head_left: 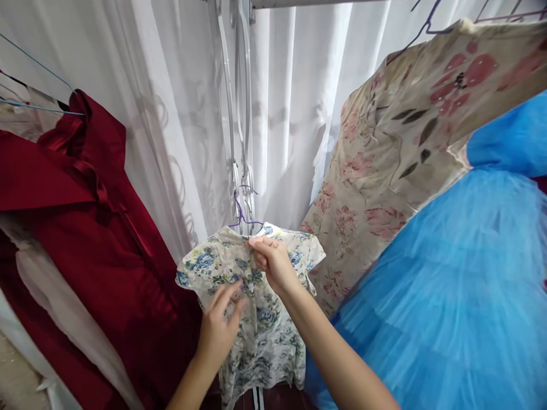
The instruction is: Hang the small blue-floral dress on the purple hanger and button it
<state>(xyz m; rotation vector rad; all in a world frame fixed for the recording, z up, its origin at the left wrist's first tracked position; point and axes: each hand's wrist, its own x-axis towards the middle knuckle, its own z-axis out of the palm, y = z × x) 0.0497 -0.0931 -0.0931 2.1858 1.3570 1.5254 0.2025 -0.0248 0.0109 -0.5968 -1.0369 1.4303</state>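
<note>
A small white dress with blue flowers [260,336] hangs on a purple hanger [240,217] in the middle, low in view. My right hand [271,259] pinches the cloth at its collar, fingers closed on it. My left hand [220,327] rests on the dress front a little lower, fingers spread and pressing the fabric.
A dark red satin garment [85,228] hangs at the left on a blue wire hanger [38,85]. A cream floral dress [405,148] and a blue tulle skirt [448,302] crowd the right. White curtains [179,114] and clear plastic hangers [239,114] stand behind.
</note>
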